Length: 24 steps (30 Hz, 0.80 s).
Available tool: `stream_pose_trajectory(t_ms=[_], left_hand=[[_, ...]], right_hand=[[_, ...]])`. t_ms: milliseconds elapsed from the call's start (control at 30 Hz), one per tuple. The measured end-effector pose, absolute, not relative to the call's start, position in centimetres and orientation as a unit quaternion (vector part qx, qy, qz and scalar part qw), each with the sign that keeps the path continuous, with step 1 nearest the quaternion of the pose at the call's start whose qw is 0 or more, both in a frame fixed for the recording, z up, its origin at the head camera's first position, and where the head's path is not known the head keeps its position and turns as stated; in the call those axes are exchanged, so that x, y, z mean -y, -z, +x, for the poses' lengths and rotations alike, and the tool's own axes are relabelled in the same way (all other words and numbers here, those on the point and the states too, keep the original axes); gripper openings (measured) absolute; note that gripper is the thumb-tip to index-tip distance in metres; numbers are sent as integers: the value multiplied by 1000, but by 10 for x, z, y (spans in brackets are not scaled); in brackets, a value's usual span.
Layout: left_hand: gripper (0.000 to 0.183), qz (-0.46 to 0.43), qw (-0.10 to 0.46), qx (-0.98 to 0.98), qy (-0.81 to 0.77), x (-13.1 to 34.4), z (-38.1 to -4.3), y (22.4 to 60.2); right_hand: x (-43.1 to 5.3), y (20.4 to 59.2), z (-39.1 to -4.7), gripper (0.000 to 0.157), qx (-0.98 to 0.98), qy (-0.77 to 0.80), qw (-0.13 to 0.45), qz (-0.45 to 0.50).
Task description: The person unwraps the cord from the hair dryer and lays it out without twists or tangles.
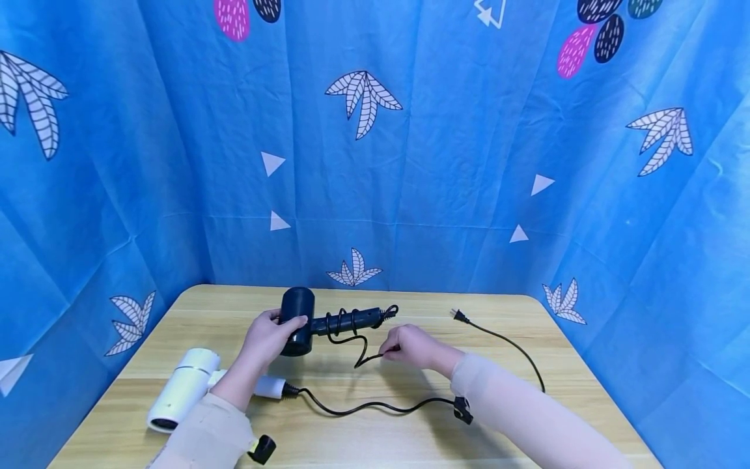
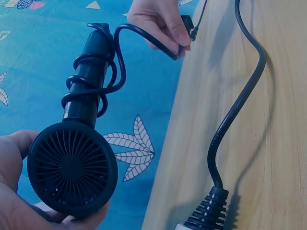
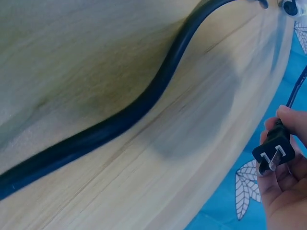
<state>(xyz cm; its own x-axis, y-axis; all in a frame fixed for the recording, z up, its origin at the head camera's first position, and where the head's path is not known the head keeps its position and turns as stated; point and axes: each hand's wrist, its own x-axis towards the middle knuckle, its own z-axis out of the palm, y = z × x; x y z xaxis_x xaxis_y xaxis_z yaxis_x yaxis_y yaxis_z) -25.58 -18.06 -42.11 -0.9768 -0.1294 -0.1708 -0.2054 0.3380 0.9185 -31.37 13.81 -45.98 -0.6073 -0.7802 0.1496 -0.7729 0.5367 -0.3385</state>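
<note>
My left hand grips a black hair dryer round its barrel, above the table, with the handle pointing right. The dryer's round grille faces the left wrist camera. A black cord is coiled several times round the handle, and its free length runs off to my right hand. That hand pinches the cord's end at the two-prong plug, the prongs showing in the right wrist view. Below my left forearm lies a white hair dryer, its handle partly hidden by the arm.
The white dryer's black cord snakes right across the wooden table and passes under my right forearm. Its plug lies at the back right. Blue patterned cloth hangs behind the table and along both sides.
</note>
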Motion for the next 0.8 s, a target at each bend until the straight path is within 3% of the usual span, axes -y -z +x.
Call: stream_pose_trajectory(t_ms=[800], left_hand=[[93,-112,32,-815,-568,183,-257,425]], right_hand=[[-133,419,-281,11,-843,218,10,-492]])
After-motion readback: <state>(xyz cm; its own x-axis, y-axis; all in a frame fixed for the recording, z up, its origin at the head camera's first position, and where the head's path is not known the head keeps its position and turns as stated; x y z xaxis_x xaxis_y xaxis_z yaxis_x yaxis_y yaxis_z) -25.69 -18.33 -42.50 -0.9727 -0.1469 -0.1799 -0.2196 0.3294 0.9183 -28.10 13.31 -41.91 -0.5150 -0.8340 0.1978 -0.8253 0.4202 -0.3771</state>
